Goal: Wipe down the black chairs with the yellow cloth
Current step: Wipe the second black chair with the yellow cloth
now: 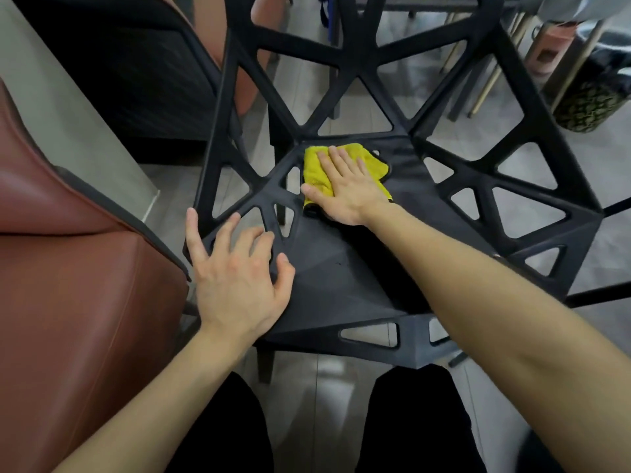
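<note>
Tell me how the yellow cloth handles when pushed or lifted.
The yellow cloth looks soft and folded, so it likely droops when lifted. Under the flat right hand it probably slides over the black chair, perhaps bunching.

One black chair (341, 274) fills the middle of the frame. One cloth (316, 172), yellow, is at centre. Two hands show: the left hand (235, 278) lower left of centre, the right hand (345, 189) at centre. Two brown chairs: one (68, 268) at the left edge, one (247, 90) at upper left. One pineapple-patterned bin (590, 104) stands at the right edge.
</note>
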`<state>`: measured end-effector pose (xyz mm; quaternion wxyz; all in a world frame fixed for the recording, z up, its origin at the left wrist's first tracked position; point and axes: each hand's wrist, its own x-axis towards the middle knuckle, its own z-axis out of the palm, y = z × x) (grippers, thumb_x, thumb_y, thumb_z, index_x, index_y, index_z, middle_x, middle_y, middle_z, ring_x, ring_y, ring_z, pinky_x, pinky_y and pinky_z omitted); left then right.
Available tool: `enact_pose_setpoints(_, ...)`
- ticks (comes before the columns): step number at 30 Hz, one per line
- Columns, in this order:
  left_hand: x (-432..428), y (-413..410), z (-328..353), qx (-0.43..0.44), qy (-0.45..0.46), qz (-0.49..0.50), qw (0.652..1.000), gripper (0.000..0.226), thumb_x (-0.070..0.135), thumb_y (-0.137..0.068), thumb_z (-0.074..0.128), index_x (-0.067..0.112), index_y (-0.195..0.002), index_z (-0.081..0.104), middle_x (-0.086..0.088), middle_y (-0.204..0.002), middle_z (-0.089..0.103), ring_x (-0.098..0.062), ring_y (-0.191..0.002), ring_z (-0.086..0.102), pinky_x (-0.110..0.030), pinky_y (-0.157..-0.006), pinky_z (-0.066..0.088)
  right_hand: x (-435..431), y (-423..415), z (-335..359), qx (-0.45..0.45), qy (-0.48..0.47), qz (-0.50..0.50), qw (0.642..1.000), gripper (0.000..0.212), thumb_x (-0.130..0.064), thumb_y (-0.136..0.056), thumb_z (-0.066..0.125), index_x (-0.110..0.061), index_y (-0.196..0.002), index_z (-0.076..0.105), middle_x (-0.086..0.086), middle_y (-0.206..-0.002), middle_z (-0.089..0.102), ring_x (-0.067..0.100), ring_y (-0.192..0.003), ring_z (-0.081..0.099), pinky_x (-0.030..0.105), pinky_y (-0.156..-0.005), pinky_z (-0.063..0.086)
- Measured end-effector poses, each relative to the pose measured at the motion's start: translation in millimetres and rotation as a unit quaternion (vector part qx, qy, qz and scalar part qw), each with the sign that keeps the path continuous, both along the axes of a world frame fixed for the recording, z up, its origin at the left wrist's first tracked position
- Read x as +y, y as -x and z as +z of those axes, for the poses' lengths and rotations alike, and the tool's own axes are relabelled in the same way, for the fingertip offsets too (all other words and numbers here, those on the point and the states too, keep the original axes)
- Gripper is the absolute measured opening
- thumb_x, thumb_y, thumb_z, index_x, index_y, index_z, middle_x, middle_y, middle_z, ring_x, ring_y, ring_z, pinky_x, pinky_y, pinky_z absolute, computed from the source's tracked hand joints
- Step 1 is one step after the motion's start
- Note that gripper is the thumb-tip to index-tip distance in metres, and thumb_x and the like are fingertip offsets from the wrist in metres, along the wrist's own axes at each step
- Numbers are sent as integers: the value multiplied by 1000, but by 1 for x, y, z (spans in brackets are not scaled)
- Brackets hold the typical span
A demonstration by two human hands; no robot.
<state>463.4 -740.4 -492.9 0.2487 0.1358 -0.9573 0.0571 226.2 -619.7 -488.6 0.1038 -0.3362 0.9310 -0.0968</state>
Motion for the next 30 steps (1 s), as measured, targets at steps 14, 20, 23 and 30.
enact_pose_setpoints(14, -38, -1, 12, 79, -38, -94, 992, 44, 22, -88, 59, 19, -130, 72, -6, -155, 55, -27, -158, 38, -62, -129, 21, 8, -18, -4, 2, 8, 9, 1000, 77, -64, -106, 29, -28, -170, 5, -4, -177, -7, 13, -163, -10, 44, -132, -4)
enact_pose_setpoints(20, -46, 4, 11, 78, -69, -92, 990, 50, 18, -84, 56, 21, -132, 69, -2, -158, 53, -23, -161, 33, -49, -129, 27, -29, 4, 6, -4, 11, 13, 1000, 77, -58, -108, 30, -22, -170, 2, 0, -177, -8, 15, -163, -11, 46, -132, -5)
enact_pose_setpoints(23, -40, 2, 14, 70, -82, -87, 990, 49, 19, -84, 57, 19, -131, 70, -3, -158, 54, -23, -161, 33, -48, -125, 31, 42, -67, -1, -38, 15, 93, 995, 83, -71, -100, 22, -29, -169, 3, -9, -176, -7, 8, -161, -12, 41, -132, -6)
enact_pose_setpoints(30, -42, 2, 11, 66, -73, -101, 990, 41, 19, -92, 57, 23, -131, 71, 2, -157, 56, -17, -161, 33, -49, -123, 31, -8, -26, 5, -7, 7, 19, 1000, 69, -55, -111, 26, -25, -170, 5, -2, -177, -7, 14, -163, -8, 44, -132, -4)
